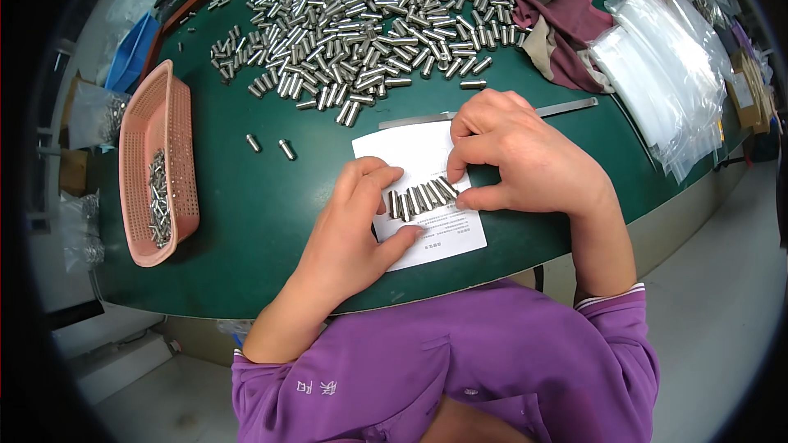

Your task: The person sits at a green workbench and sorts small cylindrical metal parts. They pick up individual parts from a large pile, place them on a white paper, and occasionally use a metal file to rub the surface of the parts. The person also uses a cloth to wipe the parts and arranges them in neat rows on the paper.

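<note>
A short row of shiny metal pins lies side by side on a white printed sheet in front of me. My left hand rests at the row's left end, thumb and fingers spread apart with nothing gripped between them. At the right end, my right hand has its thumb and curled index finger closed about the last pin; its other fingers are bent. A flat metal strip lies behind the sheet, partly hidden by my right hand.
A large heap of similar pins covers the table's far side. Two loose pins lie left of the sheet. A pink basket holds small metal parts. At the right are a maroon cloth and clear plastic bags.
</note>
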{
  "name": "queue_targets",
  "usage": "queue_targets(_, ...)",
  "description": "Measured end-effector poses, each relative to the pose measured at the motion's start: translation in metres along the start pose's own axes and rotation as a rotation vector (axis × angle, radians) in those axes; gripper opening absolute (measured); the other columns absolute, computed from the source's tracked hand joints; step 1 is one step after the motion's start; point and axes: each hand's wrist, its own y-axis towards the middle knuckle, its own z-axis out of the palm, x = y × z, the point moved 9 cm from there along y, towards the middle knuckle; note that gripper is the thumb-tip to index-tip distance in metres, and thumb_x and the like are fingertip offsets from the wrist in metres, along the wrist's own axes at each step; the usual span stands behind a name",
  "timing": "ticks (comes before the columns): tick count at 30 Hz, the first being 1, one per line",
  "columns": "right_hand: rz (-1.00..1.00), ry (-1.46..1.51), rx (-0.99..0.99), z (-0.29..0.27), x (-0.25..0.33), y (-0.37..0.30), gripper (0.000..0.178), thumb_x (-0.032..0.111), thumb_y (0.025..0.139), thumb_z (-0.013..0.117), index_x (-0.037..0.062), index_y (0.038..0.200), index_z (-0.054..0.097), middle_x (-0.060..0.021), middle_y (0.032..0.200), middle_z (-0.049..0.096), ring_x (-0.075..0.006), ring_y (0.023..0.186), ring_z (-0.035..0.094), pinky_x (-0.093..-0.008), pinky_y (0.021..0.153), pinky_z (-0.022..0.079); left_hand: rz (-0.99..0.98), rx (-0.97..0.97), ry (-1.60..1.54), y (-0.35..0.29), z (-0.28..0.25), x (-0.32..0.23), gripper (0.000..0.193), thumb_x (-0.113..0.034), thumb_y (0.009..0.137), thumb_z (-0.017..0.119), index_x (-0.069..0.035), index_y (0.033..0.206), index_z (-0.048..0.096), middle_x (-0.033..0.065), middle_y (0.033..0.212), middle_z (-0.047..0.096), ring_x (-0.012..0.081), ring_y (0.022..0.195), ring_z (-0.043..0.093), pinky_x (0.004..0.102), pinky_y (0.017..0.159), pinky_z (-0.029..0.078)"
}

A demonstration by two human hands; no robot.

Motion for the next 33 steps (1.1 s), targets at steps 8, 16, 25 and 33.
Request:
queue_targets(8, -0.035, 0.000, 0.002, 0.004, 0.006, 0.001, 0.028, 0.017, 0.064, 0.083, 0.0132, 0.086, 0.067, -0.0015, 0.095, 0.055, -0.0251, 0.103, 0.052, -0.0407, 0.090, 0.040, -0.029, -0.008, -0.041, -0.004, -0.004, 0.009, 0.045, 0.004, 0.071, 0.079, -0.003, 0.112, 0.062, 0.0075, 0.116, 0.053, 0.0143, 0.084, 0.056, 0.0276, 0.074, 0.050)
queue_targets(16, -0.121, 0.022, -0.037, 0.020, 0.018, 0.006, 0.037, 0.017, 0.066, 0.082, 0.0100, 0.098, 0.064, -0.0039, 0.101, 0.056, -0.0268, 0.109, 0.051, -0.0414, 0.096, 0.039, -0.065, -0.018, -0.015, -0.004, -0.010, 0.011, 0.042, 0.003, 0.070, 0.080, -0.003, 0.108, 0.064, 0.0059, 0.112, 0.055, 0.0145, 0.084, 0.055, 0.0279, 0.074, 0.049)
queue_targets(25, -0.137, 0.033, -0.039, 0.022, 0.018, 0.007, 0.036, 0.018, 0.066, 0.082, 0.0093, 0.097, 0.065, -0.0047, 0.103, 0.057, -0.0272, 0.110, 0.051, -0.0413, 0.096, 0.039, -0.019, -0.030, 0.002, -0.004, -0.008, 0.008, 0.037, 0.002, 0.070, 0.080, -0.003, 0.104, 0.066, 0.0060, 0.109, 0.056, 0.0166, 0.086, 0.055, 0.0279, 0.073, 0.049)
queue_targets(33, -0.108, 0.036, -0.059, 0.015, 0.013, 0.008, 0.040, 0.020, 0.065, 0.085, 0.0118, 0.099, 0.066, -0.0045, 0.103, 0.055, -0.0277, 0.108, 0.051, -0.0414, 0.096, 0.039, 0.016, -0.068, 0.041, -0.004, -0.006, 0.007, 0.037, 0.000, 0.069, 0.082, -0.003, 0.102, 0.067, 0.0061, 0.104, 0.058, 0.0177, 0.084, 0.056, 0.0293, 0.071, 0.050)
